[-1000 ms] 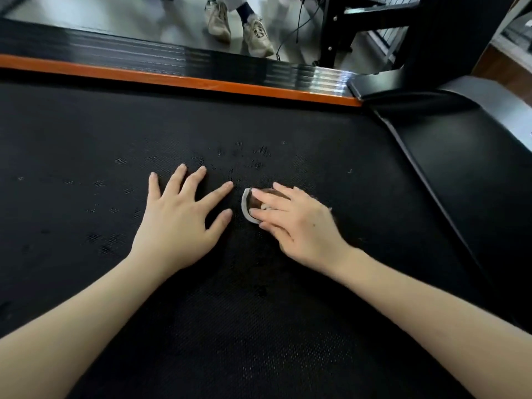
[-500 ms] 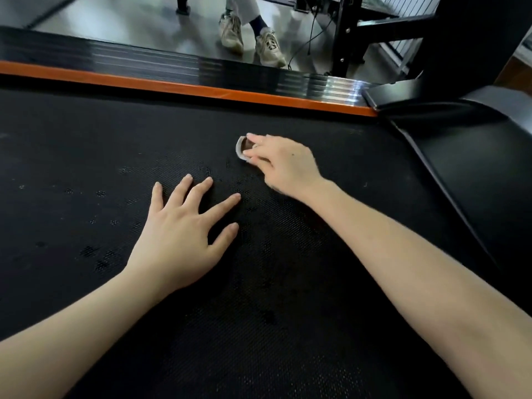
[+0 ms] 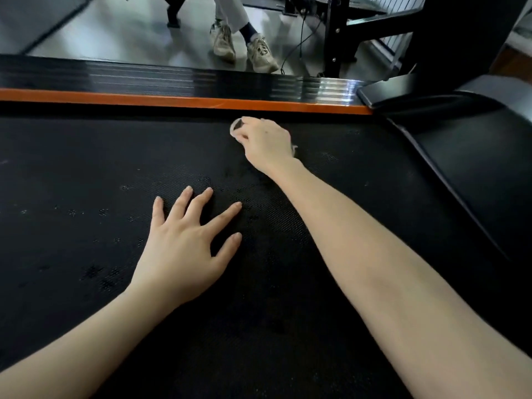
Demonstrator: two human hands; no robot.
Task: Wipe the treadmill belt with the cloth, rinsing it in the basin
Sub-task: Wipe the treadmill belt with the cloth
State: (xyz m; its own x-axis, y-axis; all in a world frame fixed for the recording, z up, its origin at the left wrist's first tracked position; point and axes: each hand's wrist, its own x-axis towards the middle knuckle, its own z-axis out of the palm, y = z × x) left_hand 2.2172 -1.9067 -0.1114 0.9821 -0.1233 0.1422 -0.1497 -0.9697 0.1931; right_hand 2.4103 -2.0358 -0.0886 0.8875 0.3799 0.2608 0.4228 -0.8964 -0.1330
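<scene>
Your right hand (image 3: 266, 144) is stretched out to the far side of the black textured treadmill belt (image 3: 86, 156), just short of the narrow orange strip (image 3: 144, 98) that edges it. Under that hand lies the small dark cloth with a pale rim (image 3: 236, 129). Your fingers bend down over the cloth and grip it against the belt, so only its left edge shows past your fingertips, with a pale scrap beside your wrist. The hand is a little blurred, so the finer details of the grip cannot be made out.

Your left hand (image 3: 184, 251) lies flat on the belt nearer to you, palm down. Its fingers are straight and spread, and it holds nothing. It is well apart from the cloth.

Small pale specks (image 3: 103, 211) dot the belt to the left of your left hand. Beyond the orange strip runs the glossy black ribbed side rail (image 3: 115, 77), and past that is the grey floor (image 3: 129, 30). A person's beige trainers (image 3: 260, 53) stand there beside a black metal frame (image 3: 335, 36) and a thin dark cable (image 3: 299, 43). To your right, the smooth black motor cover (image 3: 475, 174) borders the belt.
</scene>
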